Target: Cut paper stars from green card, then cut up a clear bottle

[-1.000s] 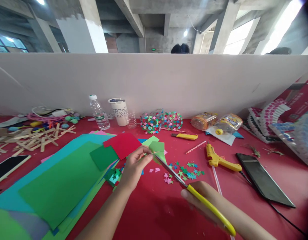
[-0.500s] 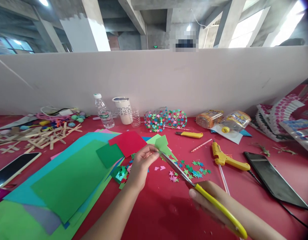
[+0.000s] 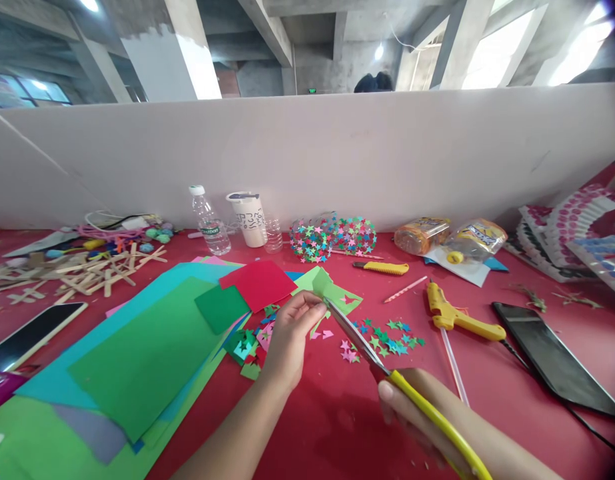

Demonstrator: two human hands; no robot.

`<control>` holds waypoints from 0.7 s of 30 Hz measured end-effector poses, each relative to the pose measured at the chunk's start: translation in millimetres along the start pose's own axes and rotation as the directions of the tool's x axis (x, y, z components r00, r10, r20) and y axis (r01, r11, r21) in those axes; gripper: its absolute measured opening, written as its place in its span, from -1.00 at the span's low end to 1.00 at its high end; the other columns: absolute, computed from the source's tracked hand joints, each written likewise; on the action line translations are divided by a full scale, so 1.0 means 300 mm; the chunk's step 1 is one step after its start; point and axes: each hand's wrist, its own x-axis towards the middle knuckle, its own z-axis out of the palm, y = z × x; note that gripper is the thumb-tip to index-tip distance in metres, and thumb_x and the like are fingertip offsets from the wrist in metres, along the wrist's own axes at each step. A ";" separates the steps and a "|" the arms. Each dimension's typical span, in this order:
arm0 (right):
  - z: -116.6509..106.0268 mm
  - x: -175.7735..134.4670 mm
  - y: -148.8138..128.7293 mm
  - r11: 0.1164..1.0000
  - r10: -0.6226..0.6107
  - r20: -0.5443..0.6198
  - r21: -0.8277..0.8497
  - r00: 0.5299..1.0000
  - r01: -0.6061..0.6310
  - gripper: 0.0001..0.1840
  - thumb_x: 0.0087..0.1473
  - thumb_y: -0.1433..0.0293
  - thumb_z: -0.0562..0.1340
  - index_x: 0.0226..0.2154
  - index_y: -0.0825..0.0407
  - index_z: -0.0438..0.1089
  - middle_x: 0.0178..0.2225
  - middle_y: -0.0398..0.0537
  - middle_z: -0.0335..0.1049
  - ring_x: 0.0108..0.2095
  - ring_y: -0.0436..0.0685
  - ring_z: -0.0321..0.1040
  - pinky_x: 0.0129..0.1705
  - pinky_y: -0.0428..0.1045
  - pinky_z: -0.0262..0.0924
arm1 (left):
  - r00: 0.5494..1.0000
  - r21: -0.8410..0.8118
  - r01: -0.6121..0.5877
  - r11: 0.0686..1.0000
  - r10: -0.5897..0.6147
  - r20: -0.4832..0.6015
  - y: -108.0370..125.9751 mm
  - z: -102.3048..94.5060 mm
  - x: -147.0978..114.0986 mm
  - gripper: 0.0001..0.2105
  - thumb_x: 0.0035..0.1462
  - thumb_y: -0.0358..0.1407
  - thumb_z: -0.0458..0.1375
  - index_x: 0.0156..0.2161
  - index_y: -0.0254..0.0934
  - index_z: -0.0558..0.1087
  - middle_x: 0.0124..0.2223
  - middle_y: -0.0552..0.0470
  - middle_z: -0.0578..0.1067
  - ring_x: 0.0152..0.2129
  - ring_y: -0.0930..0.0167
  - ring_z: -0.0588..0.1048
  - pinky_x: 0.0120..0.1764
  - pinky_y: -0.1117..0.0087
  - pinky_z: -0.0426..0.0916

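My left hand pinches a small light green piece of paper between thumb and fingers. My right hand is wrapped round the yellow handles of a pair of scissors. Their blades slant up and left, with the tips at the held paper beside my left fingertips. Whether the tips bite into it, I cannot tell. Behind the blades lies a light green sheet with a star-shaped hole. Loose paper stars lie right of the blades, and paper scraps lie left of my left hand.
Stacked coloured sheets cover the left side, near a phone and wooden sticks. Along the wall stand a water bottle, a cup and star-covered rings. A utility knife, glue gun and dark tablet lie right.
The held green paper has tipped lower, and the sheet with the star hole behind it shows more. Both hands keep their grips, and the whole view has shifted slightly.
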 end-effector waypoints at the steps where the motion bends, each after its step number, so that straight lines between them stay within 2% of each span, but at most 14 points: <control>1: 0.006 0.000 0.000 1.000 0.015 -0.011 0.011 1.000 -0.015 -0.22 -0.11 -0.36 -0.11 -0.51 0.03 0.21 -0.74 -0.33 0.00 -0.76 -0.11 -0.02 -0.72 -0.19 -0.06 | 1.000 -0.003 0.003 1.000 -0.003 0.007 -0.001 0.002 -0.002 -0.94 0.08 -0.34 0.17 -0.40 -0.24 0.39 -0.38 0.11 0.44 -0.34 0.45 0.35 -0.20 0.43 0.18; 6: 0.021 -0.001 -0.016 0.993 0.110 -0.051 0.044 0.993 -0.107 -0.24 -0.14 -0.37 -0.07 -0.54 0.01 0.18 -0.78 -0.37 -0.09 -0.79 -0.13 -0.12 -0.76 -0.19 -0.18 | 1.000 -0.012 -0.004 1.000 0.004 0.018 -0.010 0.004 -0.004 -0.95 0.09 -0.35 0.17 -0.39 -0.24 0.40 -0.36 0.11 0.45 -0.32 0.45 0.36 -0.17 0.43 0.18; 12: 0.016 0.010 -0.017 0.999 0.051 -0.061 -0.017 0.997 -0.052 -0.32 -0.05 -0.28 -0.03 -0.61 0.01 0.10 -0.78 -0.32 -0.05 -0.72 -0.13 -0.19 -0.73 -0.20 -0.24 | 1.000 -0.033 0.006 0.999 -0.006 0.017 -0.013 0.004 -0.002 -0.95 0.07 -0.34 0.18 -0.40 -0.24 0.40 -0.39 0.12 0.45 -0.35 0.46 0.36 -0.18 0.44 0.18; 16: 0.018 0.014 -0.002 0.996 0.092 -0.049 0.000 0.995 -0.092 -0.34 -0.03 -0.26 -0.01 -0.58 0.01 0.14 -0.81 -0.33 -0.06 -0.74 -0.13 -0.22 -0.74 -0.20 -0.29 | 1.000 -0.030 0.013 0.999 -0.012 0.012 -0.008 0.004 -0.002 -0.95 0.06 -0.35 0.19 -0.40 -0.25 0.40 -0.40 0.12 0.44 -0.36 0.47 0.35 -0.20 0.45 0.19; 21: 0.034 0.010 0.010 0.995 0.079 -0.066 0.062 0.995 -0.075 -0.29 -0.07 -0.31 -0.04 -0.55 0.02 0.17 -0.76 -0.36 -0.04 -0.78 -0.14 -0.11 -0.75 -0.19 -0.15 | 1.000 -0.043 0.019 0.999 -0.018 0.008 0.000 0.011 -0.002 -0.94 0.05 -0.34 0.20 -0.42 -0.25 0.41 -0.43 0.13 0.43 -0.39 0.48 0.34 -0.23 0.47 0.18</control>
